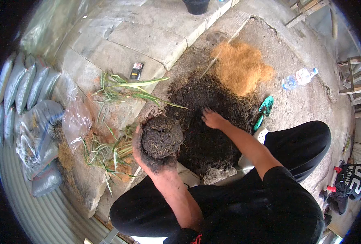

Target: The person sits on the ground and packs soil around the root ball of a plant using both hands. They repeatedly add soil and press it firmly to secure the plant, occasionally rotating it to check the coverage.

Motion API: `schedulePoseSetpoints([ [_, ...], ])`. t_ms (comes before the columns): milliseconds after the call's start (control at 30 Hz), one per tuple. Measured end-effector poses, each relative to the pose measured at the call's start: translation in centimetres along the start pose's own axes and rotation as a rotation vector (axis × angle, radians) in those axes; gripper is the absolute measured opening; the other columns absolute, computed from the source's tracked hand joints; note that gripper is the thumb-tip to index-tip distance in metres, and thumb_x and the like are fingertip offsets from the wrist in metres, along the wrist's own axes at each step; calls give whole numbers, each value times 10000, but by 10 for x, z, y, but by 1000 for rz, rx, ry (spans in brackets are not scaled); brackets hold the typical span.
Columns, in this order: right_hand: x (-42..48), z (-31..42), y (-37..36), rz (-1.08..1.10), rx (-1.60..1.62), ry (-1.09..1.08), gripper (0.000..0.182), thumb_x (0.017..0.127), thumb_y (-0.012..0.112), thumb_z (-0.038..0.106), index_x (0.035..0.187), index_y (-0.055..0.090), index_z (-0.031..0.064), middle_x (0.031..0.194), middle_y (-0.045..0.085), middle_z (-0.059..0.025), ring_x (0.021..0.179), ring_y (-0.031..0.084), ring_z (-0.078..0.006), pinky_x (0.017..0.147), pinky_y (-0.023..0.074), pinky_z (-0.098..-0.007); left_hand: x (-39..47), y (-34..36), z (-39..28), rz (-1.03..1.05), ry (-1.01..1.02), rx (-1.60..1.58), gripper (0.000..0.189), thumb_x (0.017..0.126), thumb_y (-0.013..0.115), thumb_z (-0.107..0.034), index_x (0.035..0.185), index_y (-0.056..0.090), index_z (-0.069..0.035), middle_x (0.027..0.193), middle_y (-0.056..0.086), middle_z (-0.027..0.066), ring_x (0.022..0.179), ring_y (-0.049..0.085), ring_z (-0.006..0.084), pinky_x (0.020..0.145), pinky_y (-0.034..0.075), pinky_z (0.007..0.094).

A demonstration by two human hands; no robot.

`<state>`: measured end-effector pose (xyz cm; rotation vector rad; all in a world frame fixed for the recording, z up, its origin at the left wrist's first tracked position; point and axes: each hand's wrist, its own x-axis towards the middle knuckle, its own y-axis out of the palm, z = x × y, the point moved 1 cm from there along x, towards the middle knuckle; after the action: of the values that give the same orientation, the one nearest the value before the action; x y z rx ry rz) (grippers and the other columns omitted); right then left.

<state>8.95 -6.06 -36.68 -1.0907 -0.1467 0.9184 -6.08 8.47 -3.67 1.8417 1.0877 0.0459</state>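
Observation:
My left hand (pixel 140 149), smeared with soil, cups a round ball of dark soil and plant fibre (pixel 162 137) from its left and lower side. On the heap of dark soil (pixel 204 143) before me rests my right hand (pixel 211 117), its fingertips touching or slightly in the soil; nothing shows in its grip. Left of the heap lie uprooted plants with long striped leaves (pixel 137 87), and a second bunch (pixel 116 158) is near my left hand. A pile of orange-brown fibre (pixel 241 68) borders the heap's far edge. To the right is a green hand trowel (pixel 263 111).
A plastic bottle (pixel 299 79) lies at the right. A small dark pack (pixel 136 71) rests on the concrete slabs. Filled sacks (pixel 24 82) and clear plastic bags (pixel 76 122) stand at the left. A black bucket (pixel 196 6) is at the top; another person (pixel 351 183) sits far right.

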Motion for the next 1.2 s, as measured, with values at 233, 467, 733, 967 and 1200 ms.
schedulePoseSetpoints([
  [233,13,-8,52,-43,-118,-47,467,989,355,227,1331,360,-92,1398,341,-287,1303,337,-408,1118,268,-452,6,-4,5,-25,-19,37,311,893,502,-286,1056,612,-45,1007,655,119,906,643,279,787,538,457],
  [467,-1,9,38,-72,18,-88,456,936,420,208,1259,433,-114,1332,441,-264,1270,386,-399,1100,297,-432,7,-5,9,-70,-46,38,331,870,533,-311,1069,616,-59,1032,654,110,936,636,275,805,529,468],
  [733,-28,16,46,-86,12,-34,429,948,435,192,1286,440,-72,1357,412,-265,1249,419,-386,1036,388,-421,9,-7,13,-71,-31,57,321,873,519,-309,1055,620,-65,1022,653,102,923,640,267,792,538,438],
  [967,-26,18,28,86,47,24,368,883,550,150,1185,545,-61,1191,546,-280,1030,588,-372,874,501,-446,9,-8,15,-24,-40,32,320,869,523,-313,1054,619,-70,1014,654,97,917,642,263,790,539,443],
  [1200,-37,25,10,98,-49,-49,286,858,604,148,1067,621,-46,954,643,-219,887,627,-352,764,537,-441,12,-12,16,-62,-23,67,308,876,510,-313,1046,621,-82,1008,655,96,916,641,265,801,529,462],
])
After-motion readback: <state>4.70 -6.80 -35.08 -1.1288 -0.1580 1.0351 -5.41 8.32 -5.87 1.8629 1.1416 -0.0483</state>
